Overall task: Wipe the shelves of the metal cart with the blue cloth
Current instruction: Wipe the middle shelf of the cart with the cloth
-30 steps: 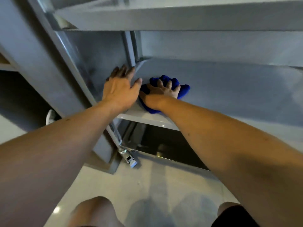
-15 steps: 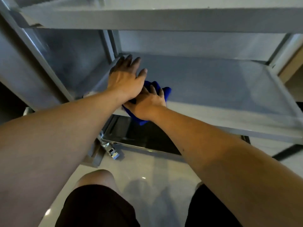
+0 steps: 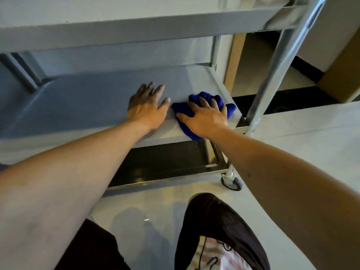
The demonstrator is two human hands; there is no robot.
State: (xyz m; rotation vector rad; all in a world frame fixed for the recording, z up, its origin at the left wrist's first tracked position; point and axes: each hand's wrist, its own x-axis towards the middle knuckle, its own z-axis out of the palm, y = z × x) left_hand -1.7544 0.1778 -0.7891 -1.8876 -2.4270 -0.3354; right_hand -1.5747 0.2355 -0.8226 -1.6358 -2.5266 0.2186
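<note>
Nearest, a small grey caster wheel stands on the pale floor under the dark bottom shelf. Above, on the grey metal middle shelf, the right hand presses the crumpled blue cloth with spread fingers near the right front corner. Just beside it, the left hand lies flat, fingers spread.

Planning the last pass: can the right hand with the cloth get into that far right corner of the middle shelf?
Probably yes: the right hand presses the blue cloth near it, with bare shelf between.
</note>
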